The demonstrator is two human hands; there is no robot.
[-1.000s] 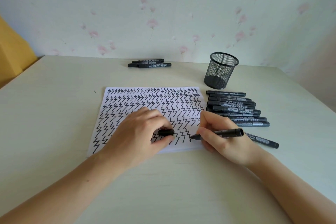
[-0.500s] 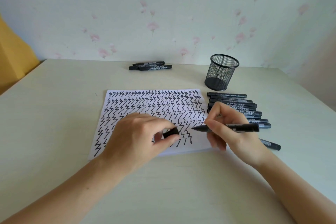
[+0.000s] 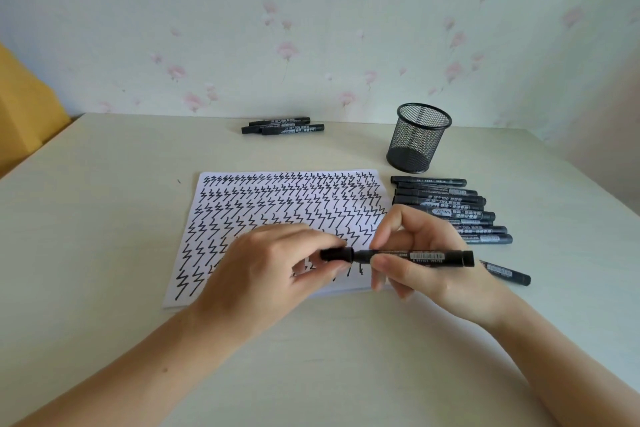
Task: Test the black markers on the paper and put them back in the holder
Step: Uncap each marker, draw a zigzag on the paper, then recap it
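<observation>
My right hand [image 3: 426, 260] grips a black marker [image 3: 422, 257] held level above the near edge of the paper [image 3: 270, 204]. My left hand [image 3: 273, 270] pinches the marker's black cap [image 3: 337, 254], which sits against the marker's tip end. The white sheet is covered with rows of black zigzag marks. The black mesh holder [image 3: 417, 137] stands upright behind the sheet's right corner, and nothing shows inside it. A row of several black markers [image 3: 446, 208] lies right of the paper, partly hidden by my right hand.
One more marker [image 3: 507, 272] lies apart, just right of my right wrist. Three markers [image 3: 282, 125] lie together at the back of the pale table [image 3: 104, 218] near the flowered wall. A yellow object [image 3: 24, 107] stands at the far left.
My right hand lifted the marker off the paper and turned it level. My left hand rose with the cap and brought it onto the marker's tip.
</observation>
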